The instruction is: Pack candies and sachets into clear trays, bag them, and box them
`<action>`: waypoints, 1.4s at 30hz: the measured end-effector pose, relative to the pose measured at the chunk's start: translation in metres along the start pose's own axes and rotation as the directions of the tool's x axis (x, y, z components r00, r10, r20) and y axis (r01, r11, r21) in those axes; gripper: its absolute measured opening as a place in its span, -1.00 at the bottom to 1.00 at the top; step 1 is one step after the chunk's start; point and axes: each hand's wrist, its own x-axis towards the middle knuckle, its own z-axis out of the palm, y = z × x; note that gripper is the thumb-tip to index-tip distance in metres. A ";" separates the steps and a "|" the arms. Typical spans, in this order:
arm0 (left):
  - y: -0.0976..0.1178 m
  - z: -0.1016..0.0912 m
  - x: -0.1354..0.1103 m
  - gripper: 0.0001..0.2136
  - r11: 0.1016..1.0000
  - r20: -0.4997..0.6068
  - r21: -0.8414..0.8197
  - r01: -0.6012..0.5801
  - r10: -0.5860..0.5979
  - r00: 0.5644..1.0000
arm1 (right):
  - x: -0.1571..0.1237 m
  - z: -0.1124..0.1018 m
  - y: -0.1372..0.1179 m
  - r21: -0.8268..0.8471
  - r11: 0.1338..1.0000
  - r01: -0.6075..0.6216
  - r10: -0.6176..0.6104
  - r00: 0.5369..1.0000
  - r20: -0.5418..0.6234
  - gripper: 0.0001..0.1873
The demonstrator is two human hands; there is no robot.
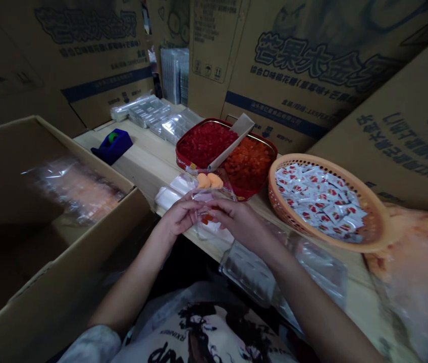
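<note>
Both hands meet over the front edge of the table, pinching a clear plastic bag [219,193] between them. My left hand [179,216] has its fingers closed on the bag's left side. Fingers of my right hand [236,218] are closed on its right side. Orange-coloured candies [210,181] show at the bag's far end, and a small red-orange piece [205,220] shows below the fingers. Beneath and left of the bag lies a stack of clear plastic bags [174,190]. Just beyond stands a red tin [187,164] of red and orange pieces, divided by a cardboard strip [232,141].
An orange basket [378,222] of small wrapped packets stands right. Clear plastic trays [250,267] lie by my right forearm. An open cardboard box [96,247] at left holds filled bags [85,194]. A blue tape dispenser [112,146] sits behind it. Large cartons [293,75] wall the back.
</note>
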 end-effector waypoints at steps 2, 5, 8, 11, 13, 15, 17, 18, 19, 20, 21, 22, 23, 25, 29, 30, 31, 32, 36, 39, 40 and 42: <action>0.000 -0.001 0.000 -0.57 1.000 -0.002 -0.009 -0.003 0.003 1.000 | -0.001 -0.004 0.002 0.047 0.999 -0.021 0.022 0.999 -0.036 -0.79; -0.001 -0.004 0.000 -0.56 1.000 0.027 -0.009 0.007 -0.007 1.000 | -0.006 -0.016 0.005 0.033 0.996 -0.086 0.089 0.992 -0.094 -0.77; -0.001 -0.006 0.000 -0.53 1.000 0.046 0.001 0.022 -0.022 0.999 | -0.015 -0.031 0.009 -0.135 0.987 -0.091 0.067 0.983 -0.173 -0.80; -0.001 -0.006 0.000 -0.51 1.000 0.043 0.015 0.017 -0.018 0.999 | -0.024 -0.038 0.013 -0.277 0.958 -0.071 0.029 0.988 -0.152 -0.83; -0.001 -0.005 0.000 -0.51 1.000 0.041 0.020 0.010 -0.011 0.999 | -0.025 -0.035 0.015 -0.296 0.954 -0.044 0.014 0.995 -0.103 -0.83; -0.001 -0.003 -0.001 -0.51 1.000 0.040 0.022 0.006 -0.006 0.999 | -0.024 -0.030 0.015 -0.282 0.959 -0.007 -0.012 0.998 -0.067 -0.76; -0.001 -0.001 -0.002 -0.53 1.000 0.034 0.023 0.007 -0.008 0.999 | -0.021 -0.025 0.015 -0.278 0.961 -0.005 -0.011 0.998 -0.056 -0.65; -0.001 0.000 -0.002 -0.53 1.000 0.027 0.024 0.009 -0.010 1.000 | -0.020 -0.025 0.016 -0.293 0.956 -0.026 0.006 0.998 -0.068 -0.61; -0.001 0.001 -0.002 -0.53 1.000 0.019 0.025 0.011 -0.012 1.000 | -0.020 -0.026 0.016 -0.326 0.944 -0.055 0.026 0.995 -0.094 -0.62; 0.000 0.001 -0.002 -0.53 1.000 0.009 0.024 0.015 -0.015 1.000 | -0.021 -0.027 0.017 -0.372 0.924 -0.084 0.040 0.992 -0.123 -0.67; 0.000 0.002 -0.003 -0.53 1.000 -0.003 0.024 0.018 -0.018 1.000 | -0.023 -0.030 0.018 -0.425 0.899 -0.103 0.046 0.989 -0.142 -0.75; 0.000 0.002 -0.003 -0.53 0.999 -0.012 0.024 0.022 -0.022 1.000 | -0.026 -0.033 0.019 -0.480 0.870 -0.113 0.048 0.988 -0.146 -0.82; 0.001 0.003 -0.003 -0.52 0.999 -0.019 0.024 0.024 -0.024 1.000 | -0.028 -0.036 0.020 -0.535 0.837 -0.115 0.049 0.990 -0.135 -0.86; 0.001 0.003 -0.004 -0.52 0.999 -0.028 0.027 0.026 -0.025 0.999 | -0.034 -0.039 0.022 -0.620 0.780 -0.087 0.053 0.996 -0.073 -0.90; 0.001 0.004 -0.004 -0.51 0.999 -0.023 0.032 0.029 -0.029 0.999 | -0.038 -0.038 0.023 -0.653 0.757 -0.026 0.049 0.999 0.017 -0.90; 0.001 0.003 -0.004 -0.51 0.999 -0.020 0.027 0.028 -0.027 0.999 | -0.038 -0.037 0.023 -0.634 0.772 -0.041 0.055 0.998 0.003 -0.92; 0.000 0.002 -0.004 -0.50 1.000 -0.015 0.020 0.023 -0.023 1.000 | -0.038 -0.037 0.023 -0.605 0.794 -0.067 0.064 0.998 -0.025 -0.93; 0.001 0.001 -0.004 -0.50 1.000 -0.011 0.013 0.018 -0.017 1.000 | -0.038 -0.038 0.022 -0.564 0.821 -0.093 0.075 0.996 -0.055 -0.94; 0.002 -0.002 -0.010 -0.50 1.000 -0.023 0.002 0.019 -0.019 1.000 | -0.032 -0.051 0.030 -0.432 0.891 -0.138 0.064 0.981 -0.181 -0.91; 0.005 -0.004 -0.017 -0.52 1.000 -0.025 -0.006 0.025 -0.025 0.999 | -0.014 -0.070 0.041 -0.501 0.846 -0.184 0.007 0.943 -0.334 -0.83; 0.006 -0.004 -0.019 -0.53 1.000 -0.021 -0.012 0.024 -0.024 0.999 | -0.005 -0.077 0.044 -0.530 0.826 -0.192 -0.021 0.929 -0.369 -0.76; 0.007 -0.005 -0.023 -0.57 0.999 -0.015 -0.030 0.013 -0.014 1.000 | 0.021 -0.088 0.047 -0.575 0.797 -0.182 -0.080 0.913 -0.399 -0.70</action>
